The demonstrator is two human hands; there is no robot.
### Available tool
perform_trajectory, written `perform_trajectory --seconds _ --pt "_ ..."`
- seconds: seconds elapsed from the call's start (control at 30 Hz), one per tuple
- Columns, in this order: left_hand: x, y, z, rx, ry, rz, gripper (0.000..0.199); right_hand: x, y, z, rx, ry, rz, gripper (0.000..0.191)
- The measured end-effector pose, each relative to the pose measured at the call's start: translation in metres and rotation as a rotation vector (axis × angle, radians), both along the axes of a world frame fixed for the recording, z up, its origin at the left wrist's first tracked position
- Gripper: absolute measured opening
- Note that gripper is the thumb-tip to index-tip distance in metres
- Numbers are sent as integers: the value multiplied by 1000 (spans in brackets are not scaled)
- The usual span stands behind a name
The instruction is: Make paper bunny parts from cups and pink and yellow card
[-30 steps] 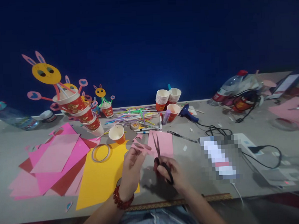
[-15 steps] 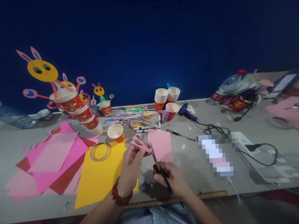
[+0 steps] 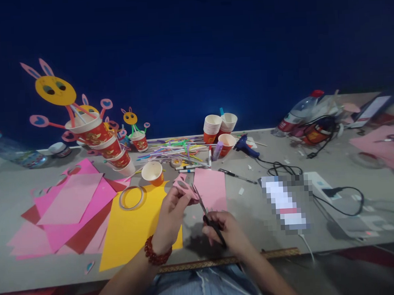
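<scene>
Spreading across the lower half of the frame, the grey surface [image 3: 65,273] carries everything I can see being worked with. Left of bottom centre lies a yellow sheet [image 3: 135,230], flat and likely a bit stiff, best lifted by an edge. A smaller pink sheet [image 3: 212,188] rests near the centre, thin enough, I'd guess, to crease if pinched hard.

From where I stand, the right hand [image 3: 229,231], just right of bottom centre, has its fingers wrapped around the dark handles of a pair of scissors [image 3: 211,225]. These look rigid and fairly light, and the handles are the right place to grip, well away from the points. The blades slant toward the upper left, seemingly a little parted.

The left hand [image 3: 170,212], over the yellow sheet's right side, has thumb and fingers pinched on a pink cut-out [image 3: 187,190], held up near the centre of the frame beside the blade tips. Whether they touch it I can't tell. It should weigh almost nothing, bend readily and tear at its narrow strips, so the broadest part seems safest to hold.
</scene>
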State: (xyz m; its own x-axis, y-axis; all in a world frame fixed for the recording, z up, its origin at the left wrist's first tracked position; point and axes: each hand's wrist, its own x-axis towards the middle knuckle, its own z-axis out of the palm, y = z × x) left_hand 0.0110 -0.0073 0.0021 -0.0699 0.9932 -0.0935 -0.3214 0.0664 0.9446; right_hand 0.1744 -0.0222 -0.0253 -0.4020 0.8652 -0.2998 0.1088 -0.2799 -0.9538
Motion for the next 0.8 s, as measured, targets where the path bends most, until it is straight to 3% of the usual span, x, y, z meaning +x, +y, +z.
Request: perform_trajectory --seconds 0.8 --pt "-4 0 0 -11 23 -9 16 2 2 -4 7 -46 14 41"
